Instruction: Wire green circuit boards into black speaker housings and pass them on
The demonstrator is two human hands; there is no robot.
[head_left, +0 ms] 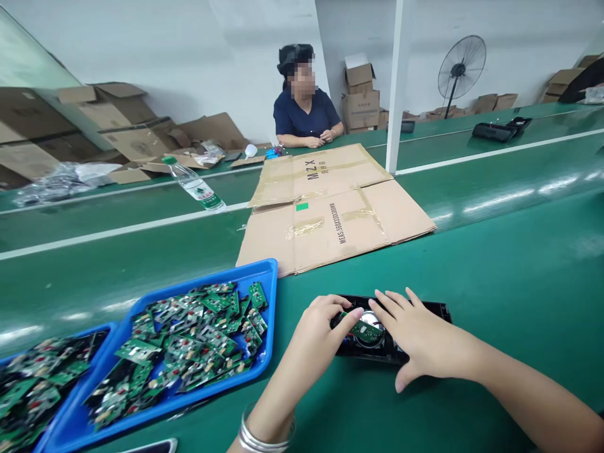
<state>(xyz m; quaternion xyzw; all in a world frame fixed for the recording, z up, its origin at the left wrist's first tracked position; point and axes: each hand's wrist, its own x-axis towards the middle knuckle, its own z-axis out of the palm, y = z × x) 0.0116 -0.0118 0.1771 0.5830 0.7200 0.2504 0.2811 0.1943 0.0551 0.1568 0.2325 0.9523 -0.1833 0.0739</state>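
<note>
My left hand (325,319) pinches a board (368,331) over the black case (383,353); whether board and case touch, I can't quite tell. My right hand (419,333) lies spread across the case's right part. Blue trays (272,308), then cardboard (325,217), lie on the worktop (514,270); beyond are a person (306,119) and a fan (461,68).

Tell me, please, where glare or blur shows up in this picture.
In the head view, white glare streaks the green surface at right and left; in the same view, circuit boards at the left edge look soft, the left hand and right hand crisper; there, pixelation hides the face of the seated person.
</note>
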